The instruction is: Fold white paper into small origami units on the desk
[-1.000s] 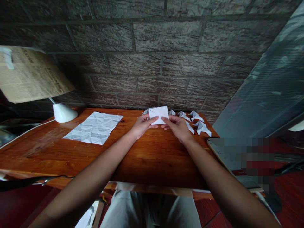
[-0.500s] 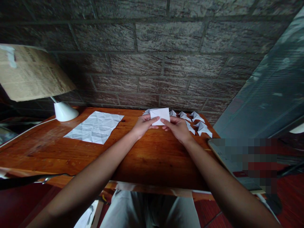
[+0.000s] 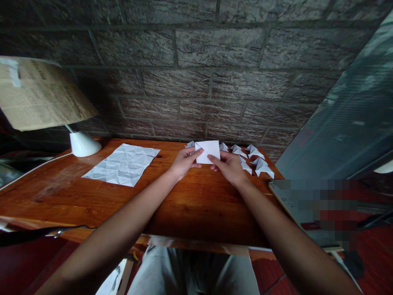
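Observation:
Between my two hands is a small folded piece of white paper, roughly square, held up over the far part of the table. My left hand pinches its left side, thumb on the front face near a diagonal crease. My right hand grips the lower right side, its thumb lying across the front and the other fingers behind. Behind and to the right lie several folded paper pieces with pointed corners, among them one at the near right. Another folded piece shows partly behind my left hand.
A creased white paper sheet lies flat on the wooden table at left. Beyond it stands a lamp with a white base and a newspaper-covered shade. A brick wall borders the far edge; a grey panel leans at right.
The folded paper has shifted very slightly right and down. My left thumb has slid up and left across its face, showing more of the diagonal crease.

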`<state>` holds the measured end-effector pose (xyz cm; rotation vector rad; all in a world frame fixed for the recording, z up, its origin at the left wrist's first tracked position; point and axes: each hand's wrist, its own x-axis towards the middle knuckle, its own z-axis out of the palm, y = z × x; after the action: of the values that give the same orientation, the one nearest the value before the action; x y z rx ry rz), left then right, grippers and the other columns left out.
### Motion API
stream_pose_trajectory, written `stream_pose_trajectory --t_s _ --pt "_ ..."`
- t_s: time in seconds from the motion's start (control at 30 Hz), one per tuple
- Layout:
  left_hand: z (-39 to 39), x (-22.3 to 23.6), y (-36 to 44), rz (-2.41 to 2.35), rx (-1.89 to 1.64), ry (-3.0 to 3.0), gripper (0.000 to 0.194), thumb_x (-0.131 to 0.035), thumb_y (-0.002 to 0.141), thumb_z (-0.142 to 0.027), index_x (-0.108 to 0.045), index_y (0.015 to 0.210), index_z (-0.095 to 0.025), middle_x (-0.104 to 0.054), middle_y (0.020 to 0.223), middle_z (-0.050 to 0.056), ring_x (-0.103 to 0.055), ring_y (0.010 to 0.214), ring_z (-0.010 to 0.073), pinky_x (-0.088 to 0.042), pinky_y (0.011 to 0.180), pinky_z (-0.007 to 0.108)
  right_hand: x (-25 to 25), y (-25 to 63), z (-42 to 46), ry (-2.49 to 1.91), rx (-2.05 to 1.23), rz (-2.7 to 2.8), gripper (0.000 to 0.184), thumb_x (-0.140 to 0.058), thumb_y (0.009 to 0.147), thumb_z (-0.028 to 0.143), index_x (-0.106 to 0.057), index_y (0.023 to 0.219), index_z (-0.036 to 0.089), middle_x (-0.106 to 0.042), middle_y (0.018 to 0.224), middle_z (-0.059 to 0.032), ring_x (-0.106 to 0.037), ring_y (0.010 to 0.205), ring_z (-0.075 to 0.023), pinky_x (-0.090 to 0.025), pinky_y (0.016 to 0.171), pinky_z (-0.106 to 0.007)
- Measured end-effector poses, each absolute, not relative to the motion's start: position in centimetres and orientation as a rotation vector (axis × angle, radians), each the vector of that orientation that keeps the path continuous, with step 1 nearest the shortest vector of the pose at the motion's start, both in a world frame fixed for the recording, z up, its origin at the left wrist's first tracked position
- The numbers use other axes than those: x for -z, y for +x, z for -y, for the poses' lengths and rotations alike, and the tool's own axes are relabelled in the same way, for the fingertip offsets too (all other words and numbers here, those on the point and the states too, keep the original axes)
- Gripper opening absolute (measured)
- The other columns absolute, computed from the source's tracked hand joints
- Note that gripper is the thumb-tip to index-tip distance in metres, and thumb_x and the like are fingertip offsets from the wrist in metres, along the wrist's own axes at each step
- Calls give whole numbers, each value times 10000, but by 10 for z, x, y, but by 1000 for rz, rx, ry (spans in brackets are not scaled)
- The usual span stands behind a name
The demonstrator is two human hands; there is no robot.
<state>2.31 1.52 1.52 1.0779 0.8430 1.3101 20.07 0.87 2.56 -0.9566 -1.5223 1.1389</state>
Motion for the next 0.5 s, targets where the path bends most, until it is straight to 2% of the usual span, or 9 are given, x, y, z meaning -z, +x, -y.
stream_pose_trajectory --t_s 0.1,0.27,0.5 --pt "-15 -16 23 -832 -1291 1080 432 -891 627 -492 -768 868 -155 -708 804 35 -626 703 117 -544 575 218 -25 201 -9 -964 -1134 1515 438 -809 685 577 -727 816 167 -677 602 -1 -570 509 -119 -465 511 -261" --pt "-14 -17 23 -800 -1241 1092 407 -902 636 -432 -788 909 -153 -745 917 81 -675 832 170 -599 711 298 -24 202 -9 -963 -1133 1480 420 -814 685 567 -727 803 174 -671 616 1 -574 534 -122 -472 524 -264" --pt "-14 -16 21 -814 -1272 1146 408 -898 633 -459 -803 898 -164 -755 952 80 -682 837 173 -605 719 305 -28 202 -8 -907 -1189 1491 415 -864 630 538 -763 829 188 -710 678 -4 -602 566 -117 -487 532 -248"
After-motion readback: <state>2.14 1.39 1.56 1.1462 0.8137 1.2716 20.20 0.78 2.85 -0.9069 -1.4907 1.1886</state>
